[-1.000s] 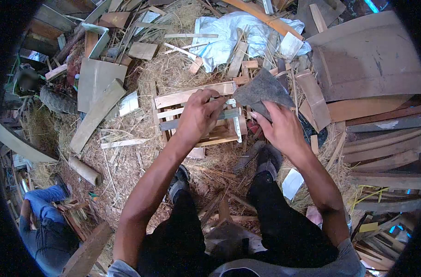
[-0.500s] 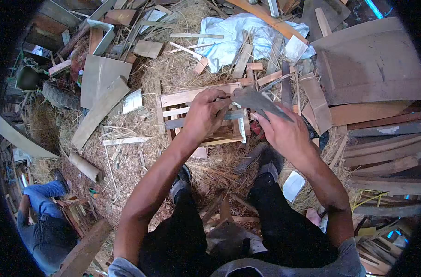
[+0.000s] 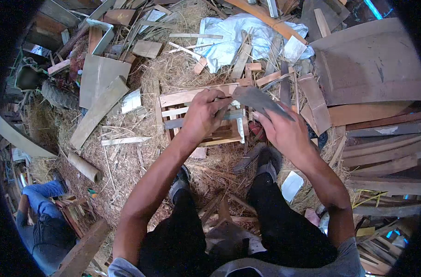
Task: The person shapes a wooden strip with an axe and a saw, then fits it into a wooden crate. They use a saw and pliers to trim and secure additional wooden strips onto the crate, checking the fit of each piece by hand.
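Note:
A flat grey, tapered piece like a blade [image 3: 261,100] is held out in front of me, broad at its left end and pointed toward the lower right. My right hand [image 3: 286,134] grips it, thumb on the near side and the other fingers mostly hidden behind it. My left hand [image 3: 205,113] is closed in a pinch at its broad end, on something small and dark that I cannot make out. Below both hands, a slatted wooden crate [image 3: 199,95] lies on the straw-covered ground, partly hidden by my left hand.
My shoes [image 3: 268,161] stand just this side of the crate. A white plastic sack [image 3: 229,34] lies beyond it. Stacked boards [image 3: 386,152] and a large brown panel [image 3: 372,64] are at right. Another person [image 3: 46,226] is low at left, near a wooden beam [image 3: 83,249].
Both hands and the grey piece stay almost in place. The view has shifted very slightly, and my right shoe shows a little more clearly.

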### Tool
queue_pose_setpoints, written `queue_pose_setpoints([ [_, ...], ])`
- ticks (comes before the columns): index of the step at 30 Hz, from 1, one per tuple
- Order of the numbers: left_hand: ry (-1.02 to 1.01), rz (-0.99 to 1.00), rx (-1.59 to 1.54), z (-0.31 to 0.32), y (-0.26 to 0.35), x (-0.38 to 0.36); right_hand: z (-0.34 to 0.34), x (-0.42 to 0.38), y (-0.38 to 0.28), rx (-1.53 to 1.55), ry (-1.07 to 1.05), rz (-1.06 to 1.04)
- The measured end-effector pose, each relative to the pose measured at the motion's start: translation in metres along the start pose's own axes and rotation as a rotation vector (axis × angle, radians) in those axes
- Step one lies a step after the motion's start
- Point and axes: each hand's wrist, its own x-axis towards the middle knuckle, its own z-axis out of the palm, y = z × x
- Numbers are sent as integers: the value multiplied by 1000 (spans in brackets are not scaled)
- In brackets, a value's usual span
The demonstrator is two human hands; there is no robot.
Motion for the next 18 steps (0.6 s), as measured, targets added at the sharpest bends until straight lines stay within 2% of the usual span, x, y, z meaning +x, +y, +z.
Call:
queue_pose_setpoints([
  [4,14,0,1,0,-1,-1,5,-3,-2,59,109,-58],
  [7,19,-3,-1,0,0,0,5,1,-2,-47,-131,59],
  [10,12,7,2,1,-3,0,-3,1,-7,97,36,-14],
  [13,7,-5,-15,2,-3,-2,2,-1,-8,106,21,22],
  [16,13,-7,-15,0,-1,1,15,1,6,44,-89,34],
  [18,14,-9,-8,0,1,1,7,0,4,94,0,10],
])
